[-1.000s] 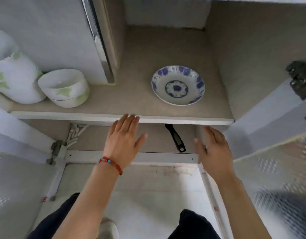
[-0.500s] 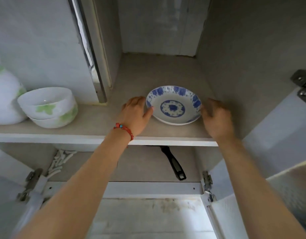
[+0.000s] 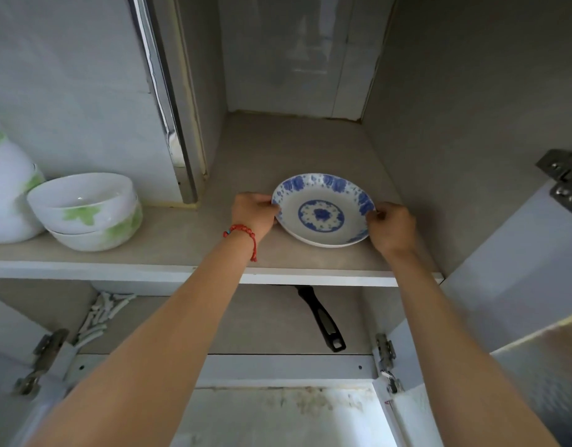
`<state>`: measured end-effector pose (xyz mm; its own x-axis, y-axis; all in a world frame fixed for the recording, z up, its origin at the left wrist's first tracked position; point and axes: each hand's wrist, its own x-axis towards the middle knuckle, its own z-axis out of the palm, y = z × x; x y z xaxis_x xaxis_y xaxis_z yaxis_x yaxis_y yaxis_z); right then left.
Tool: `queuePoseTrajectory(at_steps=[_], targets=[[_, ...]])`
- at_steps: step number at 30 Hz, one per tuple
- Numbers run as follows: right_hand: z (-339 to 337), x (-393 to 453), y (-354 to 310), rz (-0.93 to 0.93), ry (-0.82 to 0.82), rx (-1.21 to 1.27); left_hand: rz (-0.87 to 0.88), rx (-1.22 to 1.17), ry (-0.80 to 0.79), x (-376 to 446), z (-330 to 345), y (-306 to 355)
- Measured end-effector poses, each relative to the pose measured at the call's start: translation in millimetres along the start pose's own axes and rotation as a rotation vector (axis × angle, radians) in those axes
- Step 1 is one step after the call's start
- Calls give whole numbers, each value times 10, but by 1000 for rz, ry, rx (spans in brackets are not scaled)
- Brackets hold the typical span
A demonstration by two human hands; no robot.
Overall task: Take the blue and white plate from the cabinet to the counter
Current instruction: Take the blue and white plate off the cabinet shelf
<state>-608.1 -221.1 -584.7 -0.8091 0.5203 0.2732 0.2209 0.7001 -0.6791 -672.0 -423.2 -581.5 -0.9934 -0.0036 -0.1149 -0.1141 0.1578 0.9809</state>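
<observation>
While both hands pinch opposite rims, the blue and white plate (image 3: 322, 211) sits between them on the cabinet shelf (image 3: 168, 253), far edge tilted up. Left hand (image 3: 253, 211) clasps the left rim, right hand (image 3: 391, 225) the right. Stacked bowls (image 3: 86, 210) well left of the grip; black handle (image 3: 323, 319) below it.
</observation>
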Motion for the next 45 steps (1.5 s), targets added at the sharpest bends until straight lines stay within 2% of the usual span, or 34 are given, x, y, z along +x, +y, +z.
queuePoseTrajectory(at_steps=[7,14,24,35,40,45], targets=[[-23,-226,-23,-47,98,116,35,-222,13,-194,-96,-6],[-135,-548,-204,15,187,231,97,-183,-10,-455,-326,80],[-670,-1377,-651,184,104,303,-50,-79,47,-1421,-779,388],[-1787,-2217,-1093,384,34,326,-222,-65,34,-2587,-1052,1066],[-2509,-2516,-1360,557,-1,312,-265,3,7,-3171,-1138,1577],[-3231,-2677,-1729,556,-31,244,-262,31,-19,-3705,-1248,2211]])
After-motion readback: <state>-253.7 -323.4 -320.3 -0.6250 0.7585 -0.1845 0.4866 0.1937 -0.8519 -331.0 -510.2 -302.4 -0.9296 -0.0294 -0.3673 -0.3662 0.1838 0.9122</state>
